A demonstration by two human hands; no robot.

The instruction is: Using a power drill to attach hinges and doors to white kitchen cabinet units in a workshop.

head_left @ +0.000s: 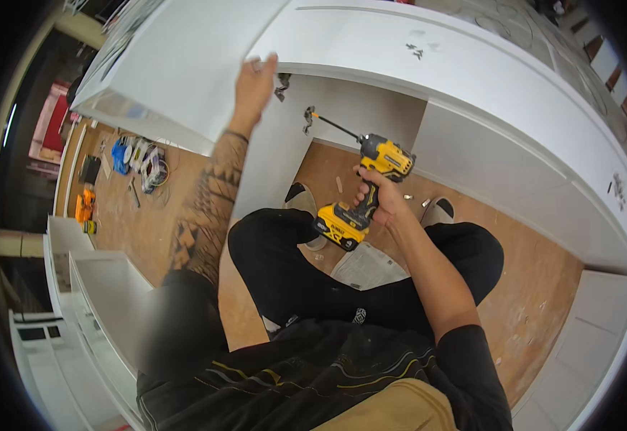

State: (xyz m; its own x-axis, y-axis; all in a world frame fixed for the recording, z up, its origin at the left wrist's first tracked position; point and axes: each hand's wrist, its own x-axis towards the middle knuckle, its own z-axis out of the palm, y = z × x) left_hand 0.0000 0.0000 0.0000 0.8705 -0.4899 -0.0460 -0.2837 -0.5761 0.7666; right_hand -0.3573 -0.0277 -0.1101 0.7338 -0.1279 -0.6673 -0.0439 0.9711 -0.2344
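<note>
My right hand grips the handle of a yellow and black cordless drill driver. Its long thin bit points up and left, with the tip at a metal hinge on the inner side of the white cabinet. Whether the tip sits in a screw cannot be made out. My left hand is raised at the edge of a white cabinet door, fingers bent against it. Just right of that hand is a second metal hinge.
Small metal pieces lie on the white cabinet top. A folded paper lies on the wood floor between my legs. Tools and a blue bag lie at left, beside an orange tool. White cabinet units stand lower left.
</note>
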